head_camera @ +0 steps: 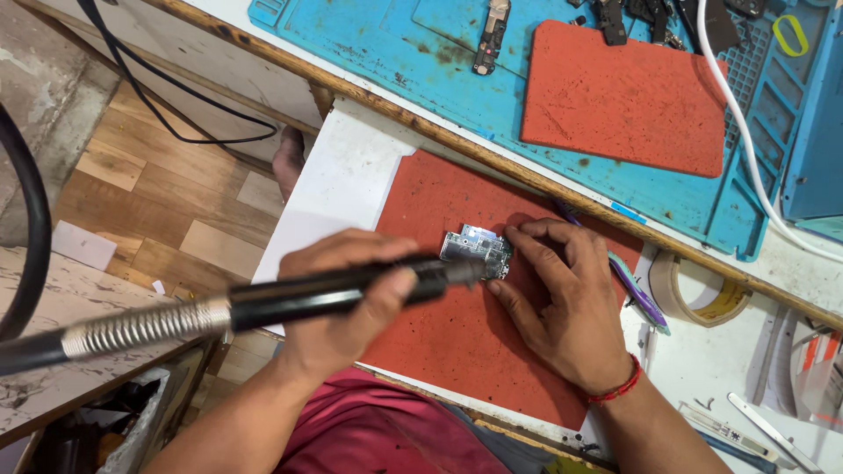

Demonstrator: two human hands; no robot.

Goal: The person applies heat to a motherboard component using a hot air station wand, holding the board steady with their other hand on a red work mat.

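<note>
Here, mid red mat [457,351], right hand [562,307] fingertips pin thin, likely fragile circuit board [474,247] by its edge; left hand [338,303] fingers wrapped round black rotary handpiece [342,294] touching it.

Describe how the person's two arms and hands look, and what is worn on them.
Both forearms are bare, with no sleeves and no gloves. The right hand has a thin red thread bracelet tied round the wrist. The left hand wears nothing on the wrist or fingers that shows. No rings or watch are visible on either.
</note>
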